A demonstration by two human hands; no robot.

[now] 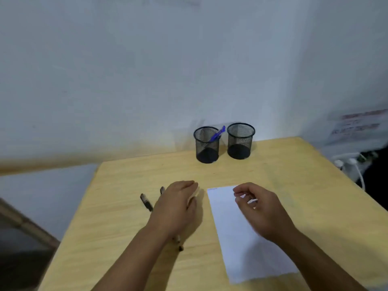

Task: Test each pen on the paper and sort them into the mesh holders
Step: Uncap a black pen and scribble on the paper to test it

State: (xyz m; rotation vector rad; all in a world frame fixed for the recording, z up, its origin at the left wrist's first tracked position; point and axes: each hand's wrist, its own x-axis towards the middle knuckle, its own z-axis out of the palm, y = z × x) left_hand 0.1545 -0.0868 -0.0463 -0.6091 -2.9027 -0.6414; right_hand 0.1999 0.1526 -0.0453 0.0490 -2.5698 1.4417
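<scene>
Two black mesh holders stand at the back of the table. The left holder has a blue pen leaning in it, and the right holder looks empty. A white paper lies in front of me. My right hand hovers over its upper part, fingers loosely curled and apart, holding nothing. My left hand lies palm down, fingers stretched out, over dark pens on the table. One dark pen lies free to its left, a second pen peeks out beside the knuckles, and pen ends show below the wrist.
The wooden table stands against a pale wall, with its left edge near the pens. Off the table's right edge are white plugs and a cable. A dark piece of furniture stands at the lower left.
</scene>
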